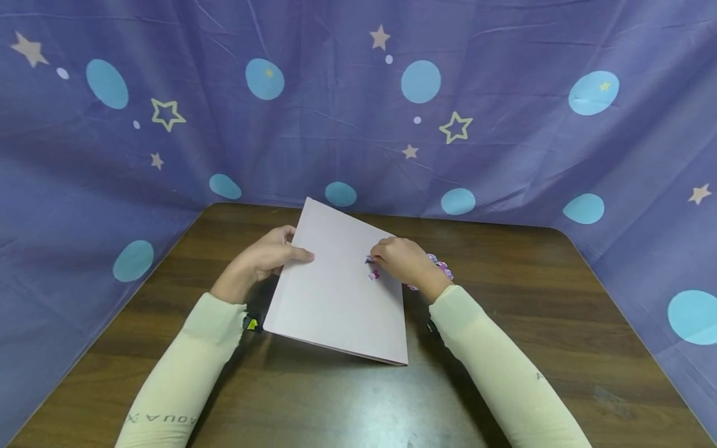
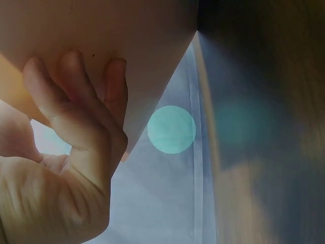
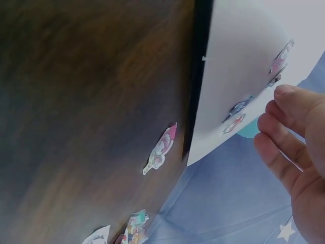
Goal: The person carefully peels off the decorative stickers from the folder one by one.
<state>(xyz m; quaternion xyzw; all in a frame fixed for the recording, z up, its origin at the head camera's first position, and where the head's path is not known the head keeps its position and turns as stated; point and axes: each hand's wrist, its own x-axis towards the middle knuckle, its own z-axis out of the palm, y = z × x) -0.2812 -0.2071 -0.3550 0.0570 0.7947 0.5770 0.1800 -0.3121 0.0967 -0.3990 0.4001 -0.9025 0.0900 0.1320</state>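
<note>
A large white folder [image 1: 336, 292] is held tilted over the table, with its lower edge showing thin layers. My left hand [image 1: 271, 252] grips its left edge, thumb on the front face. Behind it, the left fingers [image 2: 76, 76] spread against the back. My right hand [image 1: 406, 261] is at the folder's right side, thumb and forefinger together pinching a small dark cut-out sticker [image 3: 275, 80]. Close by on the front face are a pink sticker [image 3: 282, 57], a dark blue sticker [image 3: 238, 108] and a red-and-white sticker [image 3: 234, 123].
Loose stickers [image 1: 442, 266] lie on the wooden table [image 1: 532, 298], partly hidden behind my right wrist. One pink sticker [image 3: 161, 150] lies near the folder's edge. A blue curtain [image 1: 358, 124] with stars and dots surrounds the table at the back and sides.
</note>
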